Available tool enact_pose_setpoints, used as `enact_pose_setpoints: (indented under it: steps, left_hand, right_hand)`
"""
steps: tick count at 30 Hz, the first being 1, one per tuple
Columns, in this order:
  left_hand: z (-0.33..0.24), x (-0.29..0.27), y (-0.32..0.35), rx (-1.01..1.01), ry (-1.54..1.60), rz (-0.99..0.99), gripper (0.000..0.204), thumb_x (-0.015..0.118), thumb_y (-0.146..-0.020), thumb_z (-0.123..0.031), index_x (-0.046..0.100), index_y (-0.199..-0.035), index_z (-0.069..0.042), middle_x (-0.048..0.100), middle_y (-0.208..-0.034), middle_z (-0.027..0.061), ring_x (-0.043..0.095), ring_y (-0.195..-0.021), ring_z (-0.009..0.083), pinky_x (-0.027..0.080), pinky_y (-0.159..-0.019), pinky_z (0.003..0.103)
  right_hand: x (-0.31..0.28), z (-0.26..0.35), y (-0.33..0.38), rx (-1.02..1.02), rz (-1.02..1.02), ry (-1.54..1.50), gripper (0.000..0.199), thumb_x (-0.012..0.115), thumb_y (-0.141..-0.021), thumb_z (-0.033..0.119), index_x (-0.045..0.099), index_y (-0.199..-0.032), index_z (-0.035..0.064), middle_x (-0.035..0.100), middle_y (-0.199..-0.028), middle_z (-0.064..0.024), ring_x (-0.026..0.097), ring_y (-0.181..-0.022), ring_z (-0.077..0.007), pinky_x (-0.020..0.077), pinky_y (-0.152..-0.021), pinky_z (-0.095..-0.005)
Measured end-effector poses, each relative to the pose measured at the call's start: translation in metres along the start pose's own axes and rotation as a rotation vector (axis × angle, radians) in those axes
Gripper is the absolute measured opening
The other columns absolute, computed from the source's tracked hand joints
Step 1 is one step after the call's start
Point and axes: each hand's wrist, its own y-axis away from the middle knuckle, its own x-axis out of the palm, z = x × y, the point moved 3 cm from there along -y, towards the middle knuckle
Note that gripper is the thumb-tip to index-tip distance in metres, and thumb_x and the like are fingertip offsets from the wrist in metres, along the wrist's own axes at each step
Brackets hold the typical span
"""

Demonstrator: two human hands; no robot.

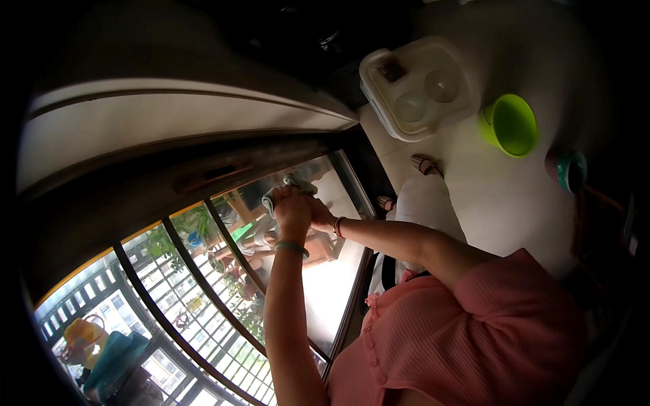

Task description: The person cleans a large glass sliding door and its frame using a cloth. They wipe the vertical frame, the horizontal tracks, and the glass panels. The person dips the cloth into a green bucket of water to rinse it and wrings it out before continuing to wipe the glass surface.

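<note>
Evidently, a pale grey-green cloth (301, 185) is lying bunched in soft folds against a glass pane (328, 281), near the dark upper frame (271, 160). The left hand (292, 208) is gripping it; the right hand (319, 214) is crowding alongside, its grip impossible to tell. Nearer the body, bright glass is stretching toward a dark side edge (350, 181).

Bright daylight comes through the window glass (330, 291), and one big patch glows pure white. The room is much dimmer, with soft gray shade on the pale floor (501, 210). Black fills the corners and much of the top. Near the edges, straight lines bend like bows. The cloth (269, 202) looks a bit fuzzy.
</note>
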Motion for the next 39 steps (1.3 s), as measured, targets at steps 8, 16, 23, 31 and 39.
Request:
enact_pose_setpoints:
  steps: [8,16,23,31,39]
  left_hand:
    - [-0.005,-0.027,0.022,0.071,-0.033,0.408,0.029,0.055,-0.088,-0.021,0.075,-0.108,-0.014,0.069,-0.123,0.0098,0.061,-0.121,0.0257,0.034,-0.111,0.047]
    - [-0.017,-0.065,0.033,0.13,-0.013,0.492,0.029,0.058,-0.087,-0.027,0.078,-0.102,-0.012,0.073,-0.113,0.0109,0.069,-0.107,0.0291,0.051,-0.092,0.045]
    - [-0.002,-0.116,0.048,0.38,-0.012,0.605,0.032,0.056,-0.082,-0.025,0.075,-0.098,-0.005,0.071,-0.107,0.0186,0.069,-0.104,0.033,0.053,-0.085,0.042]
    - [0.016,-0.152,-0.001,0.516,0.138,0.664,0.031,0.059,-0.084,-0.029,0.072,-0.09,-0.001,0.072,-0.089,0.0157,0.063,-0.076,0.0225,0.049,-0.073,0.039]
    - [-0.083,-0.182,-0.001,0.538,0.741,0.628,0.025,0.06,-0.091,-0.02,0.069,-0.083,0.002,0.062,-0.074,0.0016,0.052,-0.068,0.0086,0.046,-0.061,0.031]
  right_hand:
    - [-0.004,0.041,0.044,0.295,0.085,-0.392,0.041,0.065,-0.096,0.026,0.056,-0.129,0.0037,0.063,-0.126,-0.0093,0.059,-0.112,-0.0158,0.0484,-0.095,-0.0323]
    - [-0.009,0.065,0.069,0.44,0.118,-0.794,0.018,0.061,-0.098,0.02,0.064,-0.108,0.0051,0.069,-0.101,-0.0054,0.064,-0.089,-0.0115,0.053,-0.074,-0.034]
    - [-0.013,0.099,0.091,0.558,0.396,-1.217,0.02,0.049,-0.101,0.016,0.06,-0.109,0.0011,0.068,-0.099,-0.009,0.069,-0.088,-0.0199,0.0589,-0.079,-0.0392]
    - [-0.099,0.156,0.121,0.504,0.642,-1.415,0.044,0.043,-0.104,0.039,0.056,-0.125,0.0026,0.063,-0.118,-0.012,0.066,-0.099,-0.0232,0.0612,-0.077,-0.0393]
    - [-0.214,0.09,0.181,0.517,0.609,-1.215,0.042,0.046,-0.102,0.041,0.06,-0.119,0.0055,0.069,-0.107,-0.0108,0.071,-0.084,-0.024,0.0622,-0.062,-0.039]
